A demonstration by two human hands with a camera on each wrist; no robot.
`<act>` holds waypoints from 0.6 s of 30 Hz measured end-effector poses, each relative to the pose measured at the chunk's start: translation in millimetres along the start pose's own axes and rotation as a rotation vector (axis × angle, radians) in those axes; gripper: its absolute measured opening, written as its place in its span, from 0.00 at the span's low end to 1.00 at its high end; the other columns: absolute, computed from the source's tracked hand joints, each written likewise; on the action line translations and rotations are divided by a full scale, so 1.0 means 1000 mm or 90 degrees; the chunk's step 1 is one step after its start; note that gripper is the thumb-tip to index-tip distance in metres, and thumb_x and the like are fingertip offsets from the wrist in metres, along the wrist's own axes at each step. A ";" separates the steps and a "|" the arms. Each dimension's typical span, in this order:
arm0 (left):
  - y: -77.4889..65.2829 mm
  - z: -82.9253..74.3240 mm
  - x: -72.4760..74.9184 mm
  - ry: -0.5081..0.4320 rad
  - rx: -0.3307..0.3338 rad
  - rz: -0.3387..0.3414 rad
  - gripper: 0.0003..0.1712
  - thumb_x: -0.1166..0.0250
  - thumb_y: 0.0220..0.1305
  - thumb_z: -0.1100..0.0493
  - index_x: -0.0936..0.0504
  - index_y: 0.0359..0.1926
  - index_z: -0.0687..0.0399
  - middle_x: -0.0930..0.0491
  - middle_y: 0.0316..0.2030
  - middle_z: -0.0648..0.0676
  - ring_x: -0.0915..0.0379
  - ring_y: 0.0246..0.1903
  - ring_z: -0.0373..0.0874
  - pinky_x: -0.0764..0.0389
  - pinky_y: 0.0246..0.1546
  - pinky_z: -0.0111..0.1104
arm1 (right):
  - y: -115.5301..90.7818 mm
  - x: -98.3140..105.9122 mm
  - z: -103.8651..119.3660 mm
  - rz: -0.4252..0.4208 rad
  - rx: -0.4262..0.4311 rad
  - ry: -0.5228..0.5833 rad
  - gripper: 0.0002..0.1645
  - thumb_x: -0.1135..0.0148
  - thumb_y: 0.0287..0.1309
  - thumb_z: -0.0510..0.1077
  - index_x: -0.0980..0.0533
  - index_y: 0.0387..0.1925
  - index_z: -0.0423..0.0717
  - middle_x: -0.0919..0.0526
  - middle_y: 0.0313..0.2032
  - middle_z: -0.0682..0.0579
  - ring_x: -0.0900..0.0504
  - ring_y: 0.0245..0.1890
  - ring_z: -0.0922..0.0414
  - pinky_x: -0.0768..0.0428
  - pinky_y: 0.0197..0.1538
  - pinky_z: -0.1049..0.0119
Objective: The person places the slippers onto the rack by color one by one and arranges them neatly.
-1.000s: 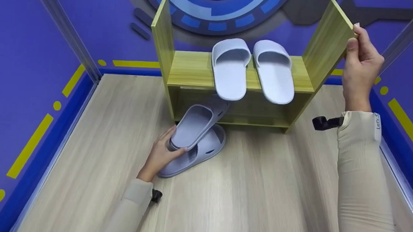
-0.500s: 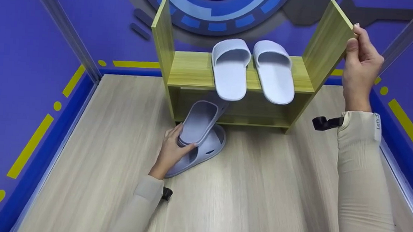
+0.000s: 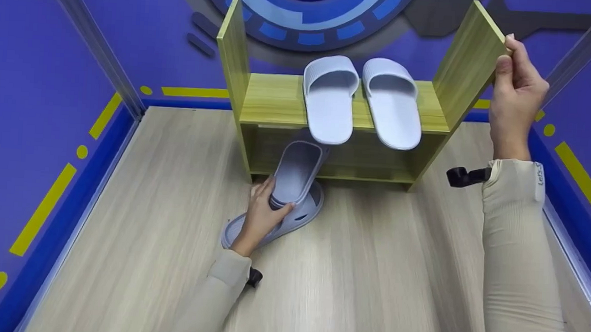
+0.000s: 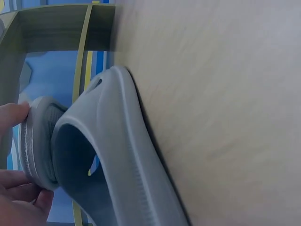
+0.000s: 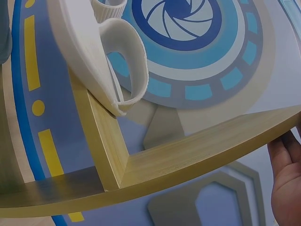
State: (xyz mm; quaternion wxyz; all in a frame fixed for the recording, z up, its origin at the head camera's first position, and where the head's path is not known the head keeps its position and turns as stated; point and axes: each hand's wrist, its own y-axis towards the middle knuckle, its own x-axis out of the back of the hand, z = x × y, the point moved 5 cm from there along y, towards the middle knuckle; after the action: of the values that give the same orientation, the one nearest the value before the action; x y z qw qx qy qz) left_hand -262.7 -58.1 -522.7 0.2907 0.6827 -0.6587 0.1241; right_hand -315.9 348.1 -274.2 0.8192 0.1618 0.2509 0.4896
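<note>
My left hand [image 3: 261, 216] pinches the heel of a grey slipper [image 3: 298, 170] between thumb and fingers. Its toe end reaches into the lower level of a small wooden shoe rack [image 3: 273, 114], partly hidden beneath the upper shelf. In the left wrist view the heel [image 4: 40, 141] shows between thumb and fingertips. A second grey slipper [image 3: 308, 208] lies on the floor just below, partly covered by my left hand and the held slipper; the left wrist view shows its strap [image 4: 108, 122] up close. With my right hand [image 3: 519, 95] I grip the top front corner of the rack's right side panel [image 3: 471, 64].
Two white slippers, a left one [image 3: 332, 112] and a right one [image 3: 394, 110], sit side by side on the upper shelf, heels overhanging its front edge. Behind the rack stands a blue patterned wall [image 3: 178, 66]. Pale wood-look floor [image 3: 350, 272] spreads in front.
My left hand has moved right and forward, pushing the held slipper farther into the lower level and turning it straighter. The right hand keeps its place on the side panel.
</note>
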 end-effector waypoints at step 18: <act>0.010 -0.006 -0.011 0.005 0.039 0.010 0.46 0.27 0.51 0.52 0.35 0.66 0.69 0.34 0.66 0.64 0.40 0.64 0.58 0.35 0.66 0.47 | 0.002 0.002 -0.006 0.000 -0.002 0.016 0.19 0.40 0.57 0.39 0.19 0.52 0.41 0.16 0.49 0.46 0.19 0.45 0.53 0.22 0.56 0.68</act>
State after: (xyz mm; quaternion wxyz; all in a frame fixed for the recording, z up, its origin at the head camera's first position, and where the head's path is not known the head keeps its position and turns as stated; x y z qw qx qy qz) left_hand -272.1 -45.5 -521.3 0.2710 0.6856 -0.6589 0.1493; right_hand -320.2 350.8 -278.3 0.8162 0.1546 0.2606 0.4920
